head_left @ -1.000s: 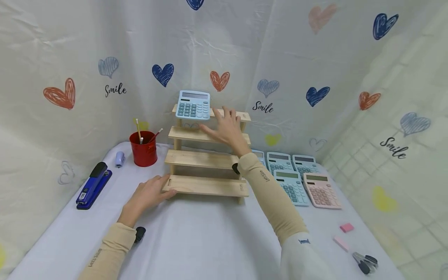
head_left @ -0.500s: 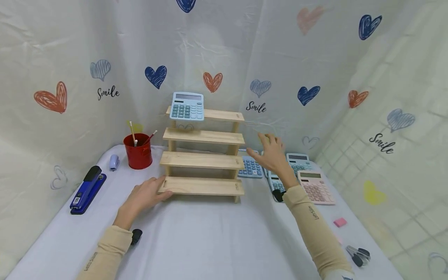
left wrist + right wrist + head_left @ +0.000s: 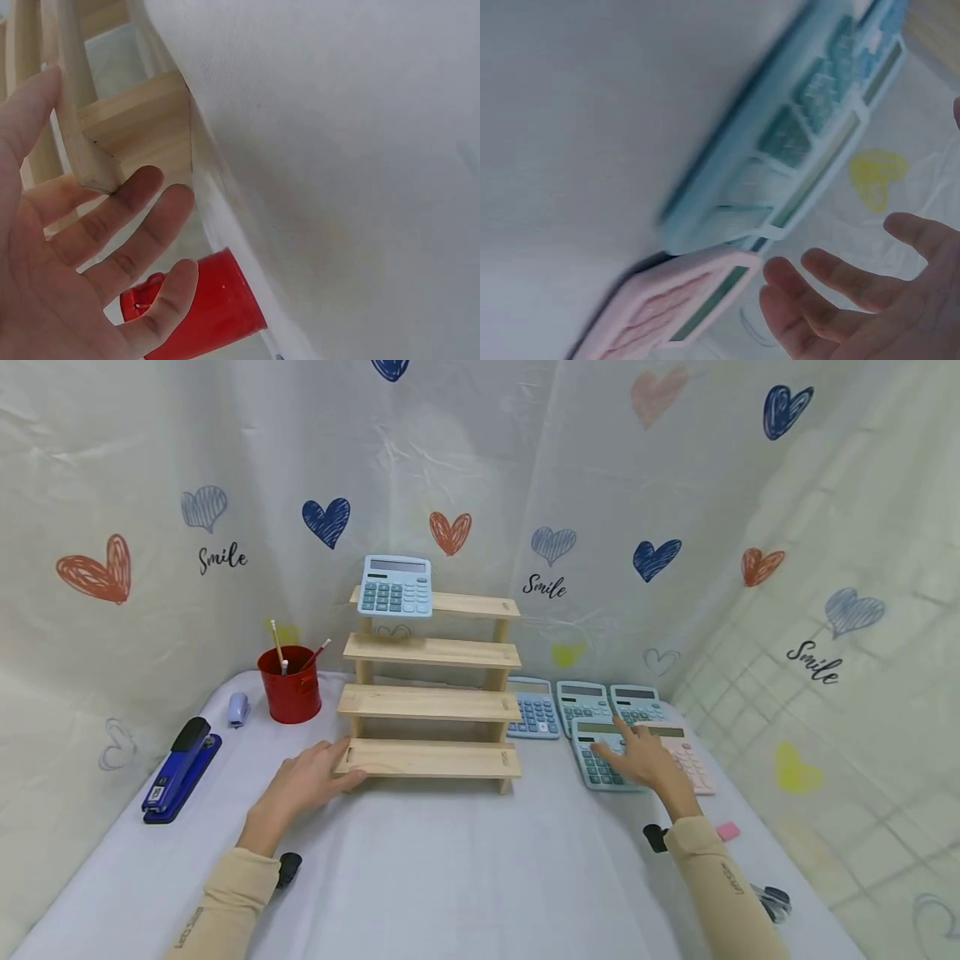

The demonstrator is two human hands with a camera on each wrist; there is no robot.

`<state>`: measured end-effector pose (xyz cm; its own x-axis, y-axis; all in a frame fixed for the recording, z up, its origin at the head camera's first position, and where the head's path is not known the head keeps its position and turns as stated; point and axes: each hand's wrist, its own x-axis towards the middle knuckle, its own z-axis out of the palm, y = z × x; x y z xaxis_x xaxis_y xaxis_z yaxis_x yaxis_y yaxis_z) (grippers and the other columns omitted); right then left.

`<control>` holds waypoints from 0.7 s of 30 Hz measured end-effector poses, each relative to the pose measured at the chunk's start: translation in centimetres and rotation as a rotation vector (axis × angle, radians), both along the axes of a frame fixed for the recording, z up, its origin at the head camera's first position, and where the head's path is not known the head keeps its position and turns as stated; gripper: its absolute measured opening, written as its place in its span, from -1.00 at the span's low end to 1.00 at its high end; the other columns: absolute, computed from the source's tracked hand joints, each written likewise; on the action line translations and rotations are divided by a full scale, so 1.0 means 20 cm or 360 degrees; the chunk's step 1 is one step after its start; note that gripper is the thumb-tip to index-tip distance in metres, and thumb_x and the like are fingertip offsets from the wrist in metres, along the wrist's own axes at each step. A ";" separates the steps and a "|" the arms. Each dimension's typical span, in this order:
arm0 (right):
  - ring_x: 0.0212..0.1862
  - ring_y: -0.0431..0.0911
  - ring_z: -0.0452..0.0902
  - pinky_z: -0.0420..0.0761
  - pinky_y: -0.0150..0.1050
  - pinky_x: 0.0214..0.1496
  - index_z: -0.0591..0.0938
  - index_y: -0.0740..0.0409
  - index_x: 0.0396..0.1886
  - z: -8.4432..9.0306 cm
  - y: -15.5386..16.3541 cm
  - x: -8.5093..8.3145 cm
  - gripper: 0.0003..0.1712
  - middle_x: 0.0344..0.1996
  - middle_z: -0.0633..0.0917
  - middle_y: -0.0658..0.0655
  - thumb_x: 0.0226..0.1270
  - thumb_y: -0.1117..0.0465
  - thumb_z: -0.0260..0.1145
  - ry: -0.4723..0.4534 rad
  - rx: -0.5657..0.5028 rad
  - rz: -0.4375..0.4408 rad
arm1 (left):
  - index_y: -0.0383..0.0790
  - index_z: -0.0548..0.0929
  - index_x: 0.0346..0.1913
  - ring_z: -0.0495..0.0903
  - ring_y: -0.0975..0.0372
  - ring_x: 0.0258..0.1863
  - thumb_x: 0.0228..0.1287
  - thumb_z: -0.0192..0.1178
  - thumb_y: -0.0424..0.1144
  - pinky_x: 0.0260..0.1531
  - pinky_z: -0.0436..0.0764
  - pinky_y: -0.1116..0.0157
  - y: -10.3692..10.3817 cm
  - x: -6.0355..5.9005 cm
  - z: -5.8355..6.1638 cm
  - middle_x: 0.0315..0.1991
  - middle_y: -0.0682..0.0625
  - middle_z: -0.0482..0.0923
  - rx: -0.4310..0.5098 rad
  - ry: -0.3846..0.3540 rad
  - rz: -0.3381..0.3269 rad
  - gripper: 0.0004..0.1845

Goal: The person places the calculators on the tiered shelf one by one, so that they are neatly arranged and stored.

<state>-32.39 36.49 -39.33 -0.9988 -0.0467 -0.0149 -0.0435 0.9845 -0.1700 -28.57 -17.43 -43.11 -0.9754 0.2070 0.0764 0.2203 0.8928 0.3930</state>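
Observation:
My left hand holds the left end of the bottom plank of a four-tier wooden display rack. In the left wrist view, thumb and index finger lie on either side of the plank's corner, the other fingers spread. My right hand hovers with spread fingers over a light-blue calculator in the front row, hiding part of it. A pink calculator lies beside that one, partly behind the hand in the head view. Another light-blue calculator leans at the left of the rack's top tier.
Behind the front pair stand a blue calculator and two light-blue ones, one here. At left are a red pail with pencils, a small lilac stapler and a blue stapler. A pink eraser lies at right.
My right hand has left the top tier beside the leaning calculator, moving right and down to the calculators on the table. My left hand stays on the bottom plank; the head view shifted slightly.

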 end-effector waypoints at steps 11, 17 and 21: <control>0.32 0.65 0.22 0.38 0.50 0.18 0.07 0.24 0.60 -0.09 0.04 0.04 0.16 0.42 0.11 0.72 0.33 -0.50 0.06 -0.0144 0.0034 0.0039 | -0.27 0.40 0.42 0.51 0.08 -0.23 0.31 0.26 0.15 -0.28 0.52 0.02 0.00 0.01 0.01 0.00 -0.25 0.61 0.0000 0.0031 -0.0005 -0.22; 0.40 0.68 0.03 0.30 0.53 0.24 -0.02 0.22 0.62 -0.11 0.01 -0.01 0.28 0.44 -0.04 0.76 0.24 -0.58 0.06 -0.0268 0.0014 -0.0065 | -0.27 0.40 0.42 0.50 0.09 -0.24 0.31 0.26 0.15 -0.31 0.49 0.06 0.00 0.02 0.01 -0.01 -0.24 0.61 0.0005 0.0015 -0.0006 -0.23; 0.41 0.68 0.00 0.26 0.54 0.27 -0.04 0.23 0.62 -0.12 -0.01 -0.03 0.37 0.45 -0.01 0.74 0.14 -0.62 0.12 -0.0303 0.0023 -0.0113 | -0.27 0.40 0.41 0.50 0.09 -0.23 0.31 0.26 0.15 -0.30 0.50 0.06 0.00 0.01 0.01 -0.01 -0.24 0.61 0.0001 0.0011 -0.0011 -0.23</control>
